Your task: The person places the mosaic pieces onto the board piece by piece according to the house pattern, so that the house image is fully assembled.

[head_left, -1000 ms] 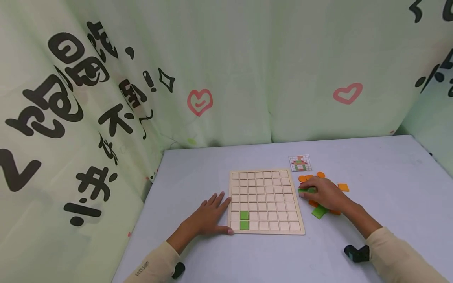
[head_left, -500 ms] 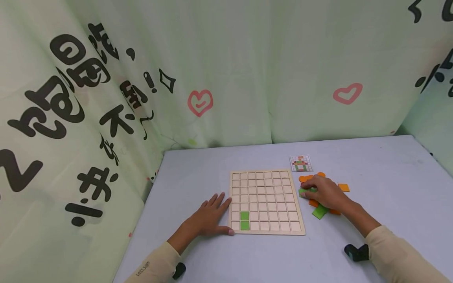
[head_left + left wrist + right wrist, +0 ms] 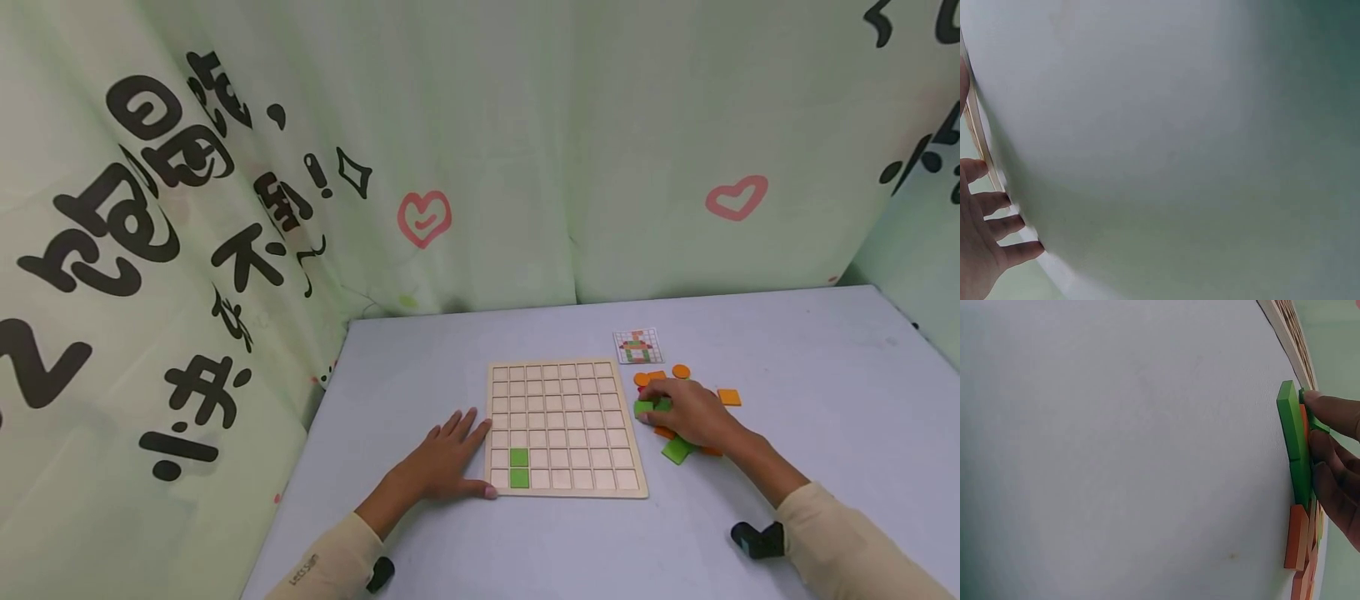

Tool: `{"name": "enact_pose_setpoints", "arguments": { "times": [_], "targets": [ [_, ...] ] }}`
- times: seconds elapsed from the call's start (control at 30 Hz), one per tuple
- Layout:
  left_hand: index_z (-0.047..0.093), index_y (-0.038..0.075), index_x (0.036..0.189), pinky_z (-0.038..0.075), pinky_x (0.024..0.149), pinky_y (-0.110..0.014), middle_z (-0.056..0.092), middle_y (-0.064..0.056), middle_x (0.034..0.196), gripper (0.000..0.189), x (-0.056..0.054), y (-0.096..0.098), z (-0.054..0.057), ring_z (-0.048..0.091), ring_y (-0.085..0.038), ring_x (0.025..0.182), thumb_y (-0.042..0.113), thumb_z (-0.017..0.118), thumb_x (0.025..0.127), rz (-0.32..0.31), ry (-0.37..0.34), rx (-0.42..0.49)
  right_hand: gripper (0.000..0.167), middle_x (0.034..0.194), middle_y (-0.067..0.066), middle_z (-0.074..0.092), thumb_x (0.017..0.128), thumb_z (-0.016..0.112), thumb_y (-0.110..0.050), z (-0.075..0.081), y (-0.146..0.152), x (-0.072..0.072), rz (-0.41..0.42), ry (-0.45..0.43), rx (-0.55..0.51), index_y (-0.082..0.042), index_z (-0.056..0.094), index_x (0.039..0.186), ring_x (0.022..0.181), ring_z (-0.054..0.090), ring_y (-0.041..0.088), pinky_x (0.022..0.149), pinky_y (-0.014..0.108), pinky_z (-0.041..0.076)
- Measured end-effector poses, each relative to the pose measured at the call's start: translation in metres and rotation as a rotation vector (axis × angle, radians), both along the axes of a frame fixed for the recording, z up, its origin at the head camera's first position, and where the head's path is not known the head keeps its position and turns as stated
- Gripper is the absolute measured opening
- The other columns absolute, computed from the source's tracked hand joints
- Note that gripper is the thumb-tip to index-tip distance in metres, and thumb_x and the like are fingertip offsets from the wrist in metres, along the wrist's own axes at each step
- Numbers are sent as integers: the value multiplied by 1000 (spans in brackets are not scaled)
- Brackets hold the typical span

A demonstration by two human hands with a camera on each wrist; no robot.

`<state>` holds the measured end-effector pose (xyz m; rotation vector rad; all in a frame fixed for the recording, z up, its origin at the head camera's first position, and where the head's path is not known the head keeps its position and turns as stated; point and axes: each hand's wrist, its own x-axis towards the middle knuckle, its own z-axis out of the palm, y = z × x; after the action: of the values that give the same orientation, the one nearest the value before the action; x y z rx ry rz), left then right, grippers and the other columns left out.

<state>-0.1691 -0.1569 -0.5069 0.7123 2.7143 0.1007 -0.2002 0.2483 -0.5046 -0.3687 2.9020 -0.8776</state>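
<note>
A light wooden grid board (image 3: 555, 408) lies on the table, with two green square tiles (image 3: 519, 467) stacked in one column near its bottom left. My left hand (image 3: 446, 462) rests spread at the board's left edge, thumb by the lower corner. Right of the board, my right hand (image 3: 693, 411) is in a loose pile of tiles. Its thumb and fingers pinch a green tile (image 3: 1319, 423), seen in the right wrist view. Another green tile (image 3: 677, 451) lies below the palm. Part of the pile is hidden under the hand.
A small pattern card (image 3: 637, 346) lies beyond the pile. Orange discs (image 3: 681, 372) and an orange square (image 3: 728, 397) lie around the right hand. Behind the white table (image 3: 450, 342) hangs a pale green curtain (image 3: 495, 150) with black lettering and hearts.
The right hand's fingers have shifted slightly over the green tiles, and more of one green tile shows at the fingertips. My left hand and the board stay in place.
</note>
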Motion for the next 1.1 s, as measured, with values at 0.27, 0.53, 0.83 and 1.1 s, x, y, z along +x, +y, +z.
{"name": "enact_pose_setpoints", "arguments": {
  "times": [0.27, 0.53, 0.83, 1.1],
  "targets": [
    [24, 21, 161, 30, 118, -57, 20, -10, 168, 108, 0, 0, -1, 19, -34, 155, 82, 58, 79, 6, 1, 2, 29, 91, 1, 68, 88, 77, -14, 3, 1, 2, 29, 5, -32, -6, 71, 115, 81, 56, 16, 63, 24, 43],
    [23, 21, 161, 30, 118, -57, 19, -9, 168, 108, 1, -1, 0, 19, -34, 155, 82, 57, 79, 6, 1, 1, 37, 103, 10, 68, 93, 71, -14, 9, 0, 5, 56, -49, -103, -7, 66, 129, 61, 51, 13, 51, 23, 41],
    [25, 21, 161, 30, 118, -57, 20, -10, 168, 107, 1, 1, 2, 19, -35, 155, 80, 60, 79, 17, -4, 14, 32, 91, 3, 61, 90, 76, -19, 13, -14, 8, 71, -134, -197, -6, 70, 118, 61, 54, 14, 53, 22, 44],
    [25, 20, 161, 30, 118, -57, 20, -11, 168, 107, 1, 1, 3, 19, -35, 155, 79, 61, 79, 6, -8, 20, 34, 90, 0, 63, 86, 80, -21, 16, -31, 9, 109, -111, -209, -7, 71, 116, 65, 53, 11, 57, 21, 47]
  ]
}}
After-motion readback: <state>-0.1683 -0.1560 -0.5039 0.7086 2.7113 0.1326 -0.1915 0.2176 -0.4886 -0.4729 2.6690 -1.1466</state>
